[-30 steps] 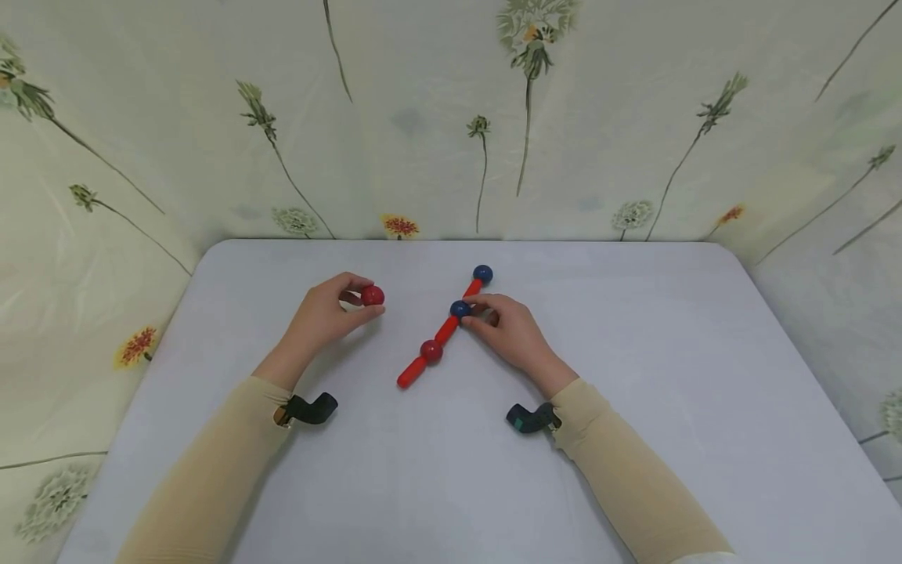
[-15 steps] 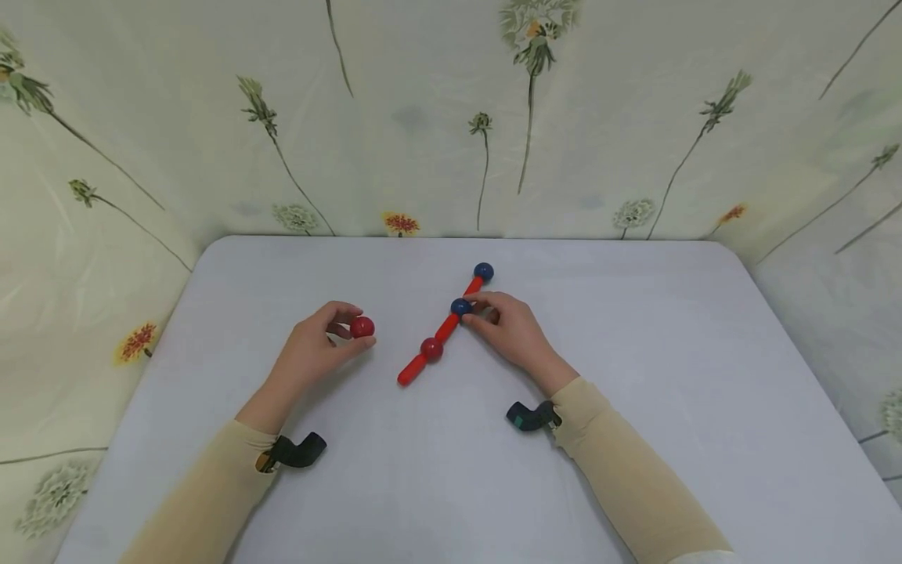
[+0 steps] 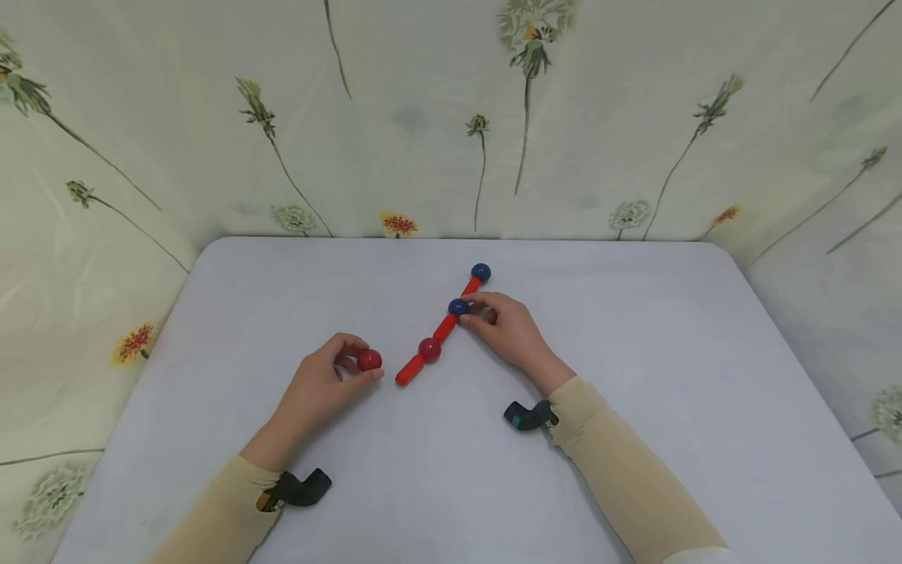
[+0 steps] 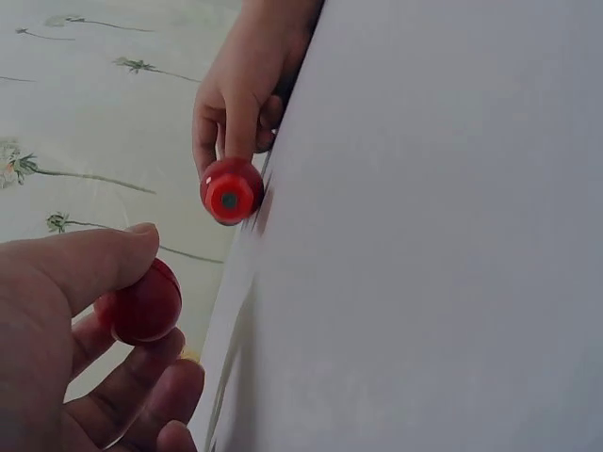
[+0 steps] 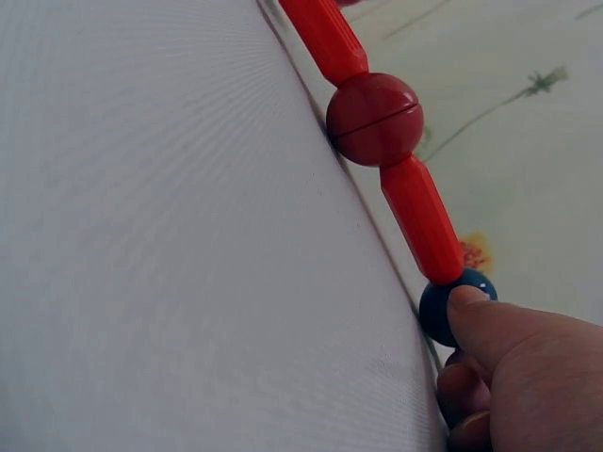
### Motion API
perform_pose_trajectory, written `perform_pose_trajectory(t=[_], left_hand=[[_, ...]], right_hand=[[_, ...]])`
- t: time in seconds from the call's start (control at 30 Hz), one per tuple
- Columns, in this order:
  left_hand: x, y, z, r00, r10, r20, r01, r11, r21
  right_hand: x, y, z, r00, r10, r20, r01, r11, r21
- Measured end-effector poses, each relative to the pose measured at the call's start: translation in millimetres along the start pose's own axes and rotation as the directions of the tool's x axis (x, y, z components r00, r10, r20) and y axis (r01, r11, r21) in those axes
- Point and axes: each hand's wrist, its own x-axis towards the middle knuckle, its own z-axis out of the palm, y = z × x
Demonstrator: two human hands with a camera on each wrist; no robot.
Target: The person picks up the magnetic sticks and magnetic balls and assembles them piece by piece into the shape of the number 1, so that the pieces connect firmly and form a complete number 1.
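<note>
My left hand (image 3: 322, 389) pinches a loose red ball (image 3: 369, 359) between thumb and fingers, just left of the near end of a straight chain of balls and rods. That chain runs diagonally on the table: a red rod (image 3: 410, 370) at the near end, a red ball (image 3: 430, 348), another red rod (image 3: 445, 327), a blue ball (image 3: 458, 308), a further red rod and a blue ball (image 3: 481, 272) at the far end. My right hand (image 3: 509, 329) grips the middle blue ball. In the left wrist view, the near rod's end face (image 4: 229, 201) shows a dark grey centre.
A white-covered table (image 3: 634, 352) lies under both hands. Behind it and at its sides hangs a pale curtain (image 3: 416, 117) printed with flowers. Dark curved wrist cameras stick out from both sleeves (image 3: 606, 446).
The left hand has come nearer to the body with the red ball, and lately a little to the right, towards the chain's near end. The right hand and the chain stay put.
</note>
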Motion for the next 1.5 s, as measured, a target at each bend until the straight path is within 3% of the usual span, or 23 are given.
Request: perform_pose_trajectory(t=[0.4, 0.87, 1.03, 1.5], left_hand=[[-6.8, -5.5, 11.0, 0.997, 0.058, -0.046, -0.057, 0.998, 0.020], [-6.1, -6.2, 14.0, 0.996, 0.082, -0.029, -0.081, 0.996, 0.033], [-7.6, -5.0, 12.9, 0.993, 0.115, -0.030, -0.113, 0.992, 0.056], [-8.9, -2.0, 13.0, 0.986, 0.164, 0.023, -0.166, 0.984, 0.065]], right_hand=[[0.1, 2, 1, 1.000, -0.001, -0.005, 0.001, 1.000, -0.002], [0.5, 0, -1, 1.000, -0.002, -0.005, 0.002, 1.000, -0.015], [0.1, 0, 0, 1.000, 0.021, 0.000, -0.021, 1.000, -0.006], [-0.3, -1, -1, 0.999, 0.031, 0.015, -0.031, 1.000, 0.001]])
